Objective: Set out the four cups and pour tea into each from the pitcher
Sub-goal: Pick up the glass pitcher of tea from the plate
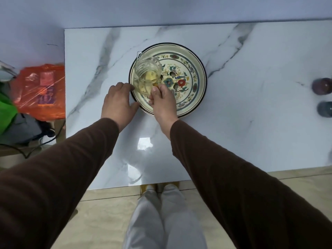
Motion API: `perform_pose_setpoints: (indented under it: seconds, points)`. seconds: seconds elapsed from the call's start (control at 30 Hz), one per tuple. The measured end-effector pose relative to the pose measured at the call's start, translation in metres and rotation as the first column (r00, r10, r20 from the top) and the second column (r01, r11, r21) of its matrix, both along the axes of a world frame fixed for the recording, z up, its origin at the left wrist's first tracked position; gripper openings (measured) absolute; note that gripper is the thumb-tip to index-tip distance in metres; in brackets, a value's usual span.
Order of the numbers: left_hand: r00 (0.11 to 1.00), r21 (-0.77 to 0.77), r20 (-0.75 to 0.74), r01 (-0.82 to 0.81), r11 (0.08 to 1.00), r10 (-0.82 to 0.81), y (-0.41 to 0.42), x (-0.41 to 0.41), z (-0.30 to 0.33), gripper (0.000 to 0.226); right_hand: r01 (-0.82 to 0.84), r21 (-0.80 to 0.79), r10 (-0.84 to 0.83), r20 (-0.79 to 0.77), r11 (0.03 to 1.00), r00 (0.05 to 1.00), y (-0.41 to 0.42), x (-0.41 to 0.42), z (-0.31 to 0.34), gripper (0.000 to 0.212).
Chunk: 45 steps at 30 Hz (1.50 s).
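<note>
A clear glass pitcher (147, 72) holding pale yellow tea stands over the left part of a round floral tray (197, 69) on the marble table. My right hand (162, 101) grips the pitcher at its near side, by the handle. Resting open at the tray's left rim, my left hand (119, 101) has its fingertips touching the edge. Two dark cups sit at the far right edge of the view: a purple cup (322, 86) and a blue-grey cup (325, 108). No other cups are in view.
The white marble table (251, 132) ends at its left edge near an orange plastic bag (41, 90), a green item (7, 114) and cables on the floor. My legs stand at the table's near edge on the beige tiled floor.
</note>
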State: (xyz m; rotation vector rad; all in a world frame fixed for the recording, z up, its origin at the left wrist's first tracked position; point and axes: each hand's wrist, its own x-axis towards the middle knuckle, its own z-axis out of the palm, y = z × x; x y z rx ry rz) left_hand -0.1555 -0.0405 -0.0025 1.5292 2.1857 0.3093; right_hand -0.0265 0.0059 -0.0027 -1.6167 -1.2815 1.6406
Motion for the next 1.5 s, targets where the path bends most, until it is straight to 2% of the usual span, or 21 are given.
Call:
perform_pose_setpoints:
  seconds: [0.17, 0.33, 0.47, 0.73, 0.93, 1.07, 1.23, 1.5]
  points:
    - [0.999, 0.011, 0.018, 0.043, 0.999, -0.043, 0.003, 0.018, 0.014, 0.045, 0.026, 0.100, -0.029, 0.028, 0.995, 0.999, -0.006, 0.040, 0.020, 0.017]
    - [0.991, 0.023, 0.061, 0.116, 0.993, -0.117, 0.011, 0.065, 0.032, 0.049, 0.110, 0.145, -0.118, 0.050, 0.983, 0.992, -0.022, 0.103, 0.045, 0.028]
    - [0.977, 0.021, 0.051, 0.205, 0.978, -0.206, 0.018, 0.124, 0.043, 0.053, 0.169, 0.155, -0.185, 0.094, 0.973, 0.978, -0.035, 0.166, 0.057, 0.024]
    - [0.928, 0.021, 0.041, 0.369, 0.929, -0.369, 0.011, 0.282, 0.058, 0.059, 0.162, 0.205, -0.202, 0.194, 0.965, 0.960, -0.064, 0.332, 0.084, 0.028]
    - [0.913, 0.016, 0.075, 0.401, 0.916, -0.401, 0.008, 0.395, 0.061, 0.057, 0.181, 0.200, -0.222, 0.209, 0.963, 0.952, -0.073, 0.449, 0.085, 0.032]
    - [0.903, 0.000, 0.093, 0.422, 0.907, -0.420, 0.020, 0.441, 0.061, 0.052, 0.210, 0.199, -0.256, 0.243, 0.957, 0.936, -0.068, 0.502, 0.078, 0.029]
    - [0.881, -0.013, 0.108, 0.464, 0.886, -0.460, 0.051, 0.488, 0.060, 0.049, 0.280, 0.167, -0.316, 0.259, 0.945, 0.913, -0.045, 0.548, 0.075, 0.028]
    - [0.881, -0.069, 0.105, 0.469, 0.881, -0.461, 0.101, 0.542, 0.051, 0.045, 0.276, 0.151, -0.307, 0.253, 0.949, 0.917, 0.000, 0.608, 0.078, 0.027]
